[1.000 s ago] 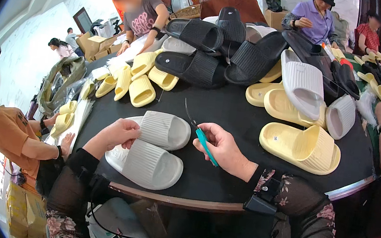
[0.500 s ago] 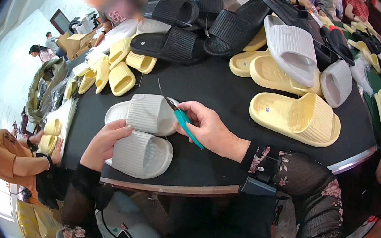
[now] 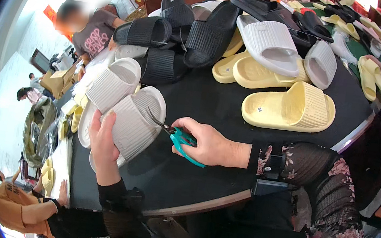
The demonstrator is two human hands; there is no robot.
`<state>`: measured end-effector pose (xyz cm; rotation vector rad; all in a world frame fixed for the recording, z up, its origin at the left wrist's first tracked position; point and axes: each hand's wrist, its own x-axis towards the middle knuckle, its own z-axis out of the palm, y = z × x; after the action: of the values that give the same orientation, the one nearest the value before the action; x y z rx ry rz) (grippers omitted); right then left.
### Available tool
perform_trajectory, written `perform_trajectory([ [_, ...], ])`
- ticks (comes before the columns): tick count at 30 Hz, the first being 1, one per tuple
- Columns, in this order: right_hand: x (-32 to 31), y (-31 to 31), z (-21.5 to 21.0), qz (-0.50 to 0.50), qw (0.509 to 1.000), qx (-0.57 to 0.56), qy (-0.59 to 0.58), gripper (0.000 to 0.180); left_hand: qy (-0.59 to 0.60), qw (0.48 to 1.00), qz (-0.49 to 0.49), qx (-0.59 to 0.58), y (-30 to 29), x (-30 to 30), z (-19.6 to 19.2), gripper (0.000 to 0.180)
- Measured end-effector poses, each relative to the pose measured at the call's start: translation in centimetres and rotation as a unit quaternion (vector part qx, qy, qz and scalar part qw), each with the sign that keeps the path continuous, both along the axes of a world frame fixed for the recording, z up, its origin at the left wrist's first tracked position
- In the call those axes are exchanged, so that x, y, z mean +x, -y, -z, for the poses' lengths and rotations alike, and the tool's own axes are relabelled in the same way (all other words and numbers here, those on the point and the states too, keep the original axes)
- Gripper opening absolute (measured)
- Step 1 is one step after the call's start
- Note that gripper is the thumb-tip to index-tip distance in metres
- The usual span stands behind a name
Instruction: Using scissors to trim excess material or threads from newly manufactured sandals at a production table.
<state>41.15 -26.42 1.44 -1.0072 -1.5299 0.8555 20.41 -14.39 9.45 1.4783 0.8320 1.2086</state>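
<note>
**Head camera: trimming the edge of a grey slipper**

Head view shows our left hand (image 3: 102, 144) closed around the near end of a grey slipper (image 3: 129, 122), thumb on top and the other fingers under the sole, so the slipper is lifted a little and tilted. A second grey slipper (image 3: 111, 85) lies just beyond it, touching it. Our right hand (image 3: 206, 145) is gripping small scissors (image 3: 176, 136) with teal handles, fingers closed around them. The blade tips touch the rim of the held slipper, just beside our right fingertips. We cannot tell if the blades are apart or together.

We judge that the step in hand is cutting small surplus material from the rim. The next cut calls for a steady left grip and a small, exact closing of the blades, without biting into the sole. A yellow slipper (image 3: 291, 107) rests on the black table (image 3: 192, 186), well beyond our right knuckles.
</note>
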Motion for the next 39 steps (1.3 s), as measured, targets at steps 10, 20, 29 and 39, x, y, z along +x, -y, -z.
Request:
perform_trajectory([
  [10, -0.4, -0.4, 0.2, 0.012, 0.999, -0.032, 0.012, 0.047, 0.048, 0.998, 0.023, 0.035, -0.2, 1.0, 1.8, 0.042],
  [20, -0.7, -0.5, 0.2, 0.008, 1.000, -0.021, 0.011, 0.046, 0.054, 0.996, 0.027, 0.070, 0.0, -0.3, 2.5, 0.044],
  [29, -0.5, -0.2, -0.6, -0.004, 0.996, -0.084, 0.017, 0.037, 0.012, 0.994, 0.034, 0.107, -0.2, -0.4, 3.5, 0.048],
  [39, -0.3, -0.3, -0.2, 0.008, 0.998, -0.052, 0.023, 0.037, -0.043, 0.990, 0.033, 0.130, -0.2, -0.4, 3.8, 0.047],
])
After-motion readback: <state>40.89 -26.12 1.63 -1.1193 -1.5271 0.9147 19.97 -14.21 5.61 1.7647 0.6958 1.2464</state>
